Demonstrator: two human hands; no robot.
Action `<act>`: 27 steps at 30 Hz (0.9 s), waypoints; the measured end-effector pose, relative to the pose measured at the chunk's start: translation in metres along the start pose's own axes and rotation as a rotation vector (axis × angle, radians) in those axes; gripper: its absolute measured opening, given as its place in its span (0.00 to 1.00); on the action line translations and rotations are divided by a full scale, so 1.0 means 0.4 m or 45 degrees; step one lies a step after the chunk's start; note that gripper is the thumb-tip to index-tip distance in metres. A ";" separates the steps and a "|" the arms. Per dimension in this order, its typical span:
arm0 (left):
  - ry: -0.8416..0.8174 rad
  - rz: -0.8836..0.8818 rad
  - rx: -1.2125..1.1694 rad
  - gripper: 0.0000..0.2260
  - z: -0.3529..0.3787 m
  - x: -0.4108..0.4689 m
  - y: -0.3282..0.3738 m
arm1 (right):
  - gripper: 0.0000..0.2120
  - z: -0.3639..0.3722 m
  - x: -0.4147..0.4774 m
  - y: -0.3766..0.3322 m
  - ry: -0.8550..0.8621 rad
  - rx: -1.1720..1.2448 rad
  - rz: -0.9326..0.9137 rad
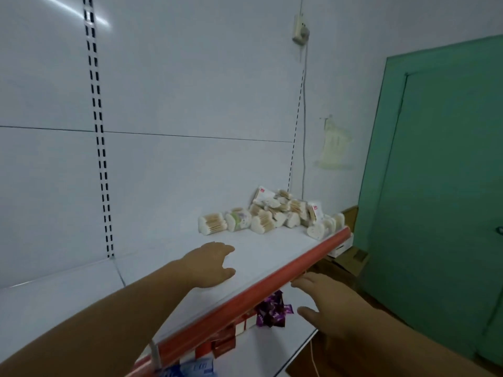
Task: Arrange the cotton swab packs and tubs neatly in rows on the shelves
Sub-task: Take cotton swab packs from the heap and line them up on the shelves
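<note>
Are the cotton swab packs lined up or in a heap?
In a heap: the white cotton swab packs lie tumbled together at the right end of the red-edged white shelf.

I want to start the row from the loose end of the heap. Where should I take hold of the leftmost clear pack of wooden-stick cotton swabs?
Probably grip the clear pack of wooden-stick swabs across its wooden middle, front to back, from above with the left hand. It lies on its side, top and left end free; the heap of packs crowds its right.

Left grip (pixel 211 265), right grip (pixel 326 303), both slack.
</note>
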State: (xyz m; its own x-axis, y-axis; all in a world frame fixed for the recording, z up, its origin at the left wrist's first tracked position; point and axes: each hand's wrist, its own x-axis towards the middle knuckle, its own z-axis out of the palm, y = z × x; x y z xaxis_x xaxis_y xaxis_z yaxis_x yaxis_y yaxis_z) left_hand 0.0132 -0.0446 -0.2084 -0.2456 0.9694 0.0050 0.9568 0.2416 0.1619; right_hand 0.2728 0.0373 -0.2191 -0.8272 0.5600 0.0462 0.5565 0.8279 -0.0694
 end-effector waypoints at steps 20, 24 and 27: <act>0.519 -0.306 0.185 0.19 0.024 0.555 -0.082 | 0.38 0.072 0.726 0.239 0.522 -0.626 -0.368; 0.694 -0.401 -0.085 0.21 -0.032 0.472 -0.086 | 0.36 0.051 0.765 0.249 0.539 -0.638 -0.623; 0.759 -0.529 -0.792 0.21 -0.077 0.387 -0.085 | 0.30 0.024 0.777 0.251 0.461 -0.648 -0.706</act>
State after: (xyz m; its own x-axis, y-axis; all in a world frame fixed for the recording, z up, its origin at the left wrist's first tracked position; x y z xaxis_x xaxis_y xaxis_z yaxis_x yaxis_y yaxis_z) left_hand -0.0623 0.0959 -0.1829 -0.7502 0.5879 0.3026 0.5631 0.3283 0.7584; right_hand 0.0710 0.2942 -0.2214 -0.9639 -0.0292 0.2648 0.1149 0.8512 0.5121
